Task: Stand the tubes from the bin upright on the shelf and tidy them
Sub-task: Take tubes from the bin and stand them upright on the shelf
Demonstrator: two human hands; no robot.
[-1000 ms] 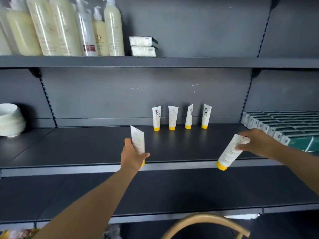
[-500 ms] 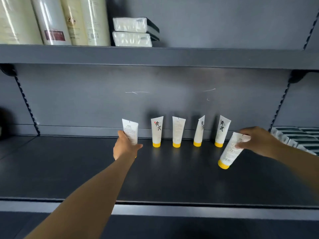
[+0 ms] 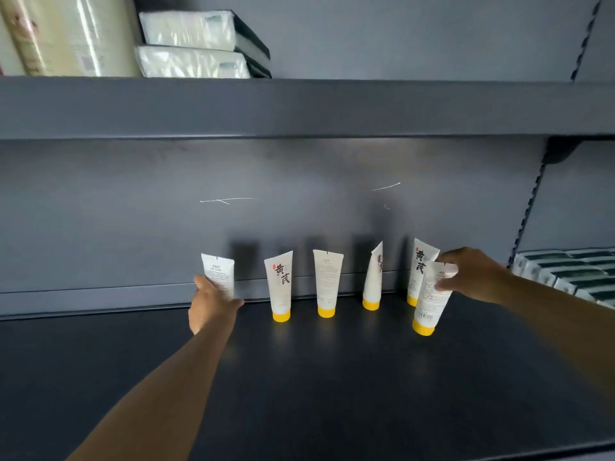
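Observation:
Several white tubes with yellow caps stand cap-down in a row (image 3: 325, 284) at the back of the dark shelf (image 3: 299, 377). My left hand (image 3: 211, 304) grips another white tube (image 3: 219, 276) upright at the left end of the row; its cap is hidden by my fingers. My right hand (image 3: 472, 274) holds a further tube (image 3: 429, 301) by its upper part, slightly tilted, its yellow cap at or just above the shelf. That tube partly covers the rightmost standing tube (image 3: 420, 261).
The upper shelf (image 3: 299, 108) overhangs the work area and carries large cream bottles (image 3: 66, 34) and two stacked white packs (image 3: 196, 44). Green and white boxes (image 3: 565, 274) fill the shelf bay at the right, close to my right forearm.
Both hands have moved deeper into the shelf with their tubes. The left tube has reached the row's left end. The right tube has swung more upright and now overlaps the rightmost tube.

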